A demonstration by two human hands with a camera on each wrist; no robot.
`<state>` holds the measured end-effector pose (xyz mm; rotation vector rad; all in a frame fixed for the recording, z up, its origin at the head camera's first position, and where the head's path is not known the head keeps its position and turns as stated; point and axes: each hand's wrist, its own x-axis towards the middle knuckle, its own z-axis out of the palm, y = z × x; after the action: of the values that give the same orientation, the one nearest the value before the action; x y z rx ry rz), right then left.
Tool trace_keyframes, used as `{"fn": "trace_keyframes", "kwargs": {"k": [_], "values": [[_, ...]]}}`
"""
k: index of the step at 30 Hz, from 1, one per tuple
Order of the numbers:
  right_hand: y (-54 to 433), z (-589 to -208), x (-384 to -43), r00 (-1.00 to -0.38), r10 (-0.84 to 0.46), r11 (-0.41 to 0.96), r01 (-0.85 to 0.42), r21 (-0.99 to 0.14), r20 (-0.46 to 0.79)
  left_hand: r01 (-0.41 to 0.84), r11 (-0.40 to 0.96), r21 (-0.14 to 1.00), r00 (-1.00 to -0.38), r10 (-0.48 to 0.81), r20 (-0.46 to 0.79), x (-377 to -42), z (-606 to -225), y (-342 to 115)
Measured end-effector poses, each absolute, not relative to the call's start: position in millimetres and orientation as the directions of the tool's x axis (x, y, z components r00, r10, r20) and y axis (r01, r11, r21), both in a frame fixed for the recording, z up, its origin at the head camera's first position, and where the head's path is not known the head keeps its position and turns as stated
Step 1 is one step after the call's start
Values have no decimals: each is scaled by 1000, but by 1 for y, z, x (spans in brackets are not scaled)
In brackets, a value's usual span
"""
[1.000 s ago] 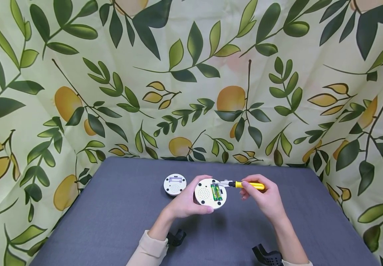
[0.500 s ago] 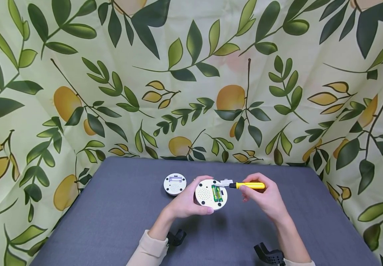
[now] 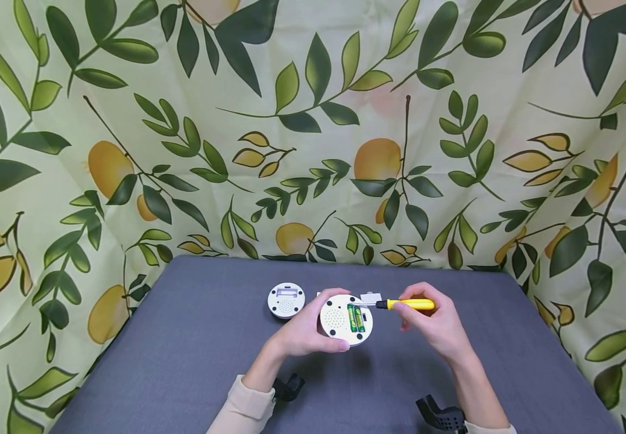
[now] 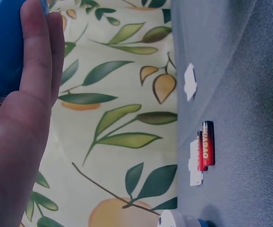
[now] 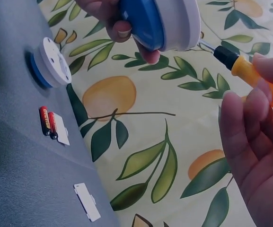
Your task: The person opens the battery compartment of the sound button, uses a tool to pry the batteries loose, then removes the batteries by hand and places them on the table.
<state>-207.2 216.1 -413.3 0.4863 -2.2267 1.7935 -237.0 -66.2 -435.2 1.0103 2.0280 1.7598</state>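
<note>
My left hand [image 3: 304, 328] grips a round device [image 3: 335, 316] by its rim, its white underside facing up. Two green batteries [image 3: 356, 318] lie side by side in its uncovered compartment. In the right wrist view the device's body [image 5: 143, 23] looks blue below the white part. My right hand [image 3: 435, 319] holds a screwdriver [image 3: 418, 304] by its yellow handle between thumb and fingers. Its metal shaft points left and reaches the upper end of the battery compartment; whether the tip touches a battery cannot be told.
A second round device [image 3: 286, 301] rests on the grey table with its compartment uncovered. Two red-and-black batteries [image 5: 45, 120] lie by a white cover [image 5: 61, 128]. Another white cover [image 5: 86, 202] lies apart. Leaf-patterned cloth [image 3: 313, 181] hangs behind the table.
The device and left hand have shifted very slightly right and down. The screwdriver has moved a little with them, its tip staying at the compartment's upper end.
</note>
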Motion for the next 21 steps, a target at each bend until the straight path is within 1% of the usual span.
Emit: {"fn": "trace_keyframes", "kwargs": {"k": [4, 7, 9, 14, 21], "values": [[218, -415, -208, -898, -132, 188, -439, -878, 421, 360, 23, 933, -717, 646, 261, -237, -435, -66], [219, -418, -209, -890, -152, 158, -451, -878, 430, 383, 27, 923, -713, 644, 277, -237, -435, -66], [221, -419, -210, -888, -165, 140, -452, -881, 429, 376, 16, 926, -707, 651, 276, -237, -436, -66], [223, -422, -212, -906, -170, 128, -410, -903, 388, 360, 5, 933, -694, 670, 264, -237, -435, -66], [225, -424, -216, -925, -175, 98, -356, -929, 336, 369, 4, 929, -683, 680, 269, -238, -436, -65]]}}
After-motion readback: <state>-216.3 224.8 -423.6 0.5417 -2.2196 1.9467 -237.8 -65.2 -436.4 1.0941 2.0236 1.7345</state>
